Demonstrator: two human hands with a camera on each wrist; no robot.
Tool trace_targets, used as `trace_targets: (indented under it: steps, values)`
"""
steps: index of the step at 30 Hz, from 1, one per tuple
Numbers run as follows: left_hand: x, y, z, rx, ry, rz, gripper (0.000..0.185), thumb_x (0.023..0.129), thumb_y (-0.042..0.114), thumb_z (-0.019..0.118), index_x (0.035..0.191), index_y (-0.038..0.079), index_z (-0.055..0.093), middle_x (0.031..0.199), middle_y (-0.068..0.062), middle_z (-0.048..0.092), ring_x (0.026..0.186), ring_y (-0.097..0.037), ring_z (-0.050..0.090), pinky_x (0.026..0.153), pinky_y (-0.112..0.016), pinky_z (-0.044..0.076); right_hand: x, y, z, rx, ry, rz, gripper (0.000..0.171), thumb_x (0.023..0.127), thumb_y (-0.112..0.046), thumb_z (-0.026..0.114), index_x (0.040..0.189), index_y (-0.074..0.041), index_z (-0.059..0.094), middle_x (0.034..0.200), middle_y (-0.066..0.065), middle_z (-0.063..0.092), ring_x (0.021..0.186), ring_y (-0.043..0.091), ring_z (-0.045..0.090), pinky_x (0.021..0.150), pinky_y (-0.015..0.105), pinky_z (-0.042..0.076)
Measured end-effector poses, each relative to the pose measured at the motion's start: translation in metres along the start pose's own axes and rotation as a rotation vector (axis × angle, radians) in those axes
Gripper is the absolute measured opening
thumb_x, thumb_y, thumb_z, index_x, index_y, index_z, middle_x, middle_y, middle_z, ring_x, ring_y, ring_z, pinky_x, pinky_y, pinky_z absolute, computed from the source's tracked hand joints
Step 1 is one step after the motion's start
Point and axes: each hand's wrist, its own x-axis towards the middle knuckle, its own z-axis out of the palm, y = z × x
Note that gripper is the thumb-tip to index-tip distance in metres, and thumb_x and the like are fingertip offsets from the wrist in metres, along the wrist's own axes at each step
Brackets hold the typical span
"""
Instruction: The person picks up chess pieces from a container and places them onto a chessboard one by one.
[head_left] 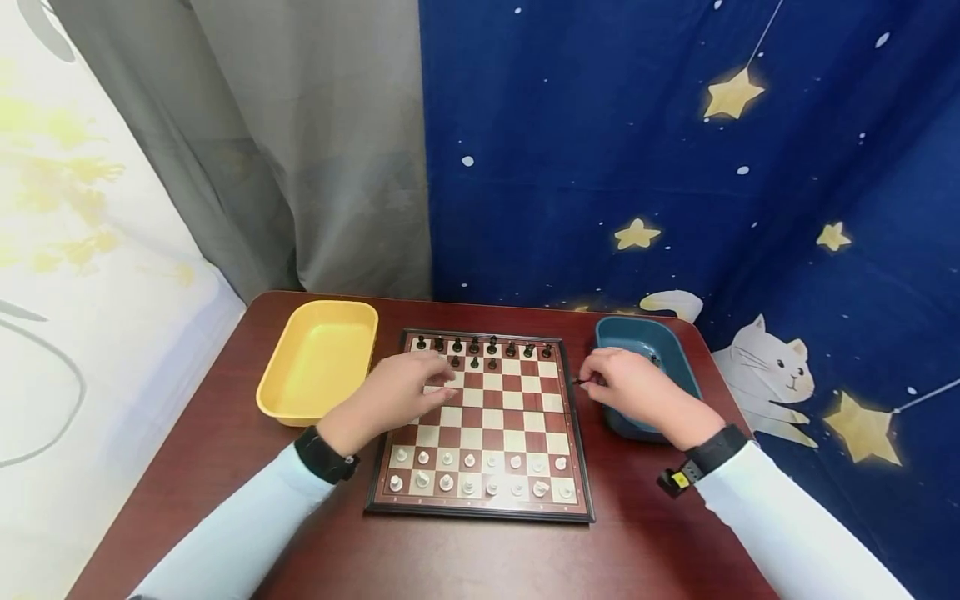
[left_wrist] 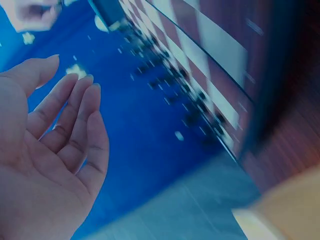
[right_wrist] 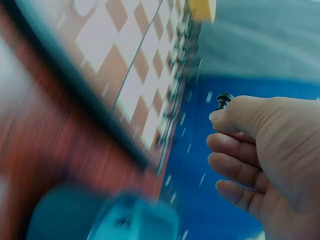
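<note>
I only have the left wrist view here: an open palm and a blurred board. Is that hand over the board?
Observer: Yes. In the head view the left hand hovers over the far left part of the chessboard, near the black pieces.
Operator: Is the other hand holding anything?
Observer: The right hand pinches a black piece; its dark top shows above the thumb in the right wrist view.
Operator: Where is that hand?
Observer: Just off the board's right edge, over the blue tray.
Operator: Anything on the left side?
Observer: A yellow tray sits left of the board.
</note>
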Motion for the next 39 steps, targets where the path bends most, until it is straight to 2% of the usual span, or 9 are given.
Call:
trace_targets:
  steps: [5,10,14,20,24,31,39]
  values:
    - [0.023,0.028,0.018,-0.028,-0.027,0.096,0.03,0.104,0.04,0.08,0.124,0.018,0.078,0.114,0.001,0.077,0.1,-0.017,0.074,0.087,-0.038,0.062,0.021,-0.041,0.001,0.0,-0.029,-0.082,0.008,0.099,-0.011,0.08,0.099,-0.018,0.076,0.098,-0.006,0.067,0.083,0.011,0.058,0.074,0.036,0.054]
    - [0.031,0.044,0.029,-0.061,0.0,0.127,0.035,0.104,0.045,0.08,0.127,0.019,0.076,0.115,0.003,0.077,0.101,-0.015,0.074,0.086,-0.035,0.062,0.036,-0.069,0.004,0.023,-0.06,-0.151,0.006,0.101,-0.014,0.081,0.103,-0.019,0.078,0.102,-0.006,0.069,0.089,0.014,0.063,0.078,0.035,0.057]
    - [0.031,0.046,0.032,-0.069,0.053,0.13,0.031,0.103,0.041,0.081,0.127,0.021,0.077,0.114,0.005,0.076,0.098,-0.011,0.073,0.083,-0.032,0.061,0.041,-0.079,0.006,0.045,-0.088,-0.162,0.007,0.102,-0.016,0.082,0.108,-0.019,0.08,0.106,-0.006,0.071,0.097,0.015,0.067,0.083,0.037,0.059]
    - [0.029,0.043,0.03,-0.046,0.093,0.158,0.017,0.102,0.036,0.083,0.111,0.022,0.08,0.105,0.008,0.075,0.092,-0.013,0.073,0.08,-0.033,0.061,0.043,-0.079,0.01,0.095,-0.078,-0.195,0.008,0.101,-0.014,0.082,0.106,-0.019,0.079,0.103,-0.009,0.07,0.094,0.013,0.064,0.082,0.037,0.058]
    - [0.026,0.043,0.028,-0.05,0.091,0.15,0.015,0.102,0.034,0.084,0.109,0.022,0.079,0.102,0.008,0.074,0.092,-0.015,0.074,0.079,-0.034,0.06,0.044,-0.079,0.011,0.155,-0.068,-0.179,0.008,0.102,-0.014,0.081,0.106,-0.02,0.078,0.099,-0.011,0.069,0.089,0.012,0.063,0.079,0.035,0.057]
    - [0.024,0.041,0.03,-0.089,0.066,0.125,0.014,0.102,0.032,0.083,0.107,0.02,0.078,0.099,0.007,0.074,0.093,-0.018,0.076,0.081,-0.034,0.061,0.046,-0.081,0.013,0.338,-0.043,-0.157,0.006,0.104,-0.015,0.079,0.109,-0.018,0.078,0.096,-0.012,0.069,0.085,0.007,0.062,0.076,0.034,0.056]
    - [0.022,0.04,0.03,-0.094,0.075,0.114,0.014,0.102,0.033,0.083,0.105,0.021,0.078,0.099,0.009,0.073,0.093,-0.013,0.074,0.082,-0.033,0.061,0.051,-0.085,0.016,0.373,-0.024,-0.159,0.005,0.103,-0.017,0.082,0.107,-0.019,0.079,0.093,-0.013,0.069,0.084,0.007,0.062,0.074,0.032,0.055]
